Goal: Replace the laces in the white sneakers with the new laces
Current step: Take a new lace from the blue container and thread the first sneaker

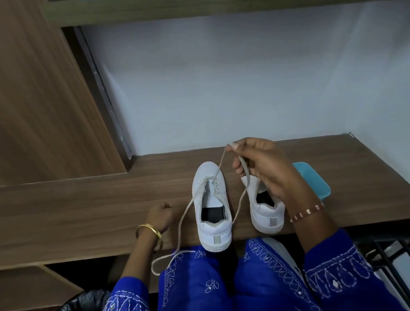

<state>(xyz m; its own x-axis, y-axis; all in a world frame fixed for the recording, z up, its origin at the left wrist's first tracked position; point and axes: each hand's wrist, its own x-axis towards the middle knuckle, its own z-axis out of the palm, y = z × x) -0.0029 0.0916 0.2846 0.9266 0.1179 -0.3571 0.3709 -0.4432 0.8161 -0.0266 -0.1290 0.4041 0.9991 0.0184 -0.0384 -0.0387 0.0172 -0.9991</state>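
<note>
Right hand (pixel 261 167) pinches the lace (pixel 187 210) above the sneakers (pixel 211 205); left hand (pixel 159 217) rests clenched

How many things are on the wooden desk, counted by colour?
White: 2, the left white leather sneaker and the right white leather sneaker.
Cream: 1, the long flat fabric lace.
Light blue: 1, the plastic box.
Total: 4
</note>
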